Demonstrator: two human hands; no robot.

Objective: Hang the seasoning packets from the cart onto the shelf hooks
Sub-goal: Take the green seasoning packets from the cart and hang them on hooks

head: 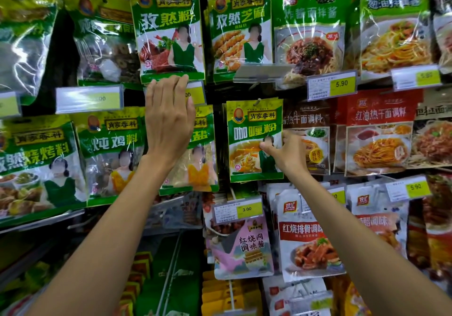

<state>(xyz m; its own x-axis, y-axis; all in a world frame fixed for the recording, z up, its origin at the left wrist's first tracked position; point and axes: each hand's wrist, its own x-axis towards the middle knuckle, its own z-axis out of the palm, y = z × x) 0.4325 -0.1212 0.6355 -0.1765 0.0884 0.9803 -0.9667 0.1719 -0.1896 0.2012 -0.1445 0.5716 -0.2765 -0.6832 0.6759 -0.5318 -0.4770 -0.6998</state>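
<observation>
Your right hand (287,155) pinches curry powder packet (249,132) at its right edge; packet's top sits at shelf hook (257,102), middle row. Your left hand (168,122) flat, fingers straight, fingertips touching bottom edge of cumin powder packet (168,29).

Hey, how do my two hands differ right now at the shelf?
The left hand is flat, fingers straight and pointing up; the right hand is curled. The left hand's fingertips reach the bottom edge of the cumin packet; the right hand pinches the curry packet in the row below, thumb on its front. Both are raised to green hanging packets.
</observation>
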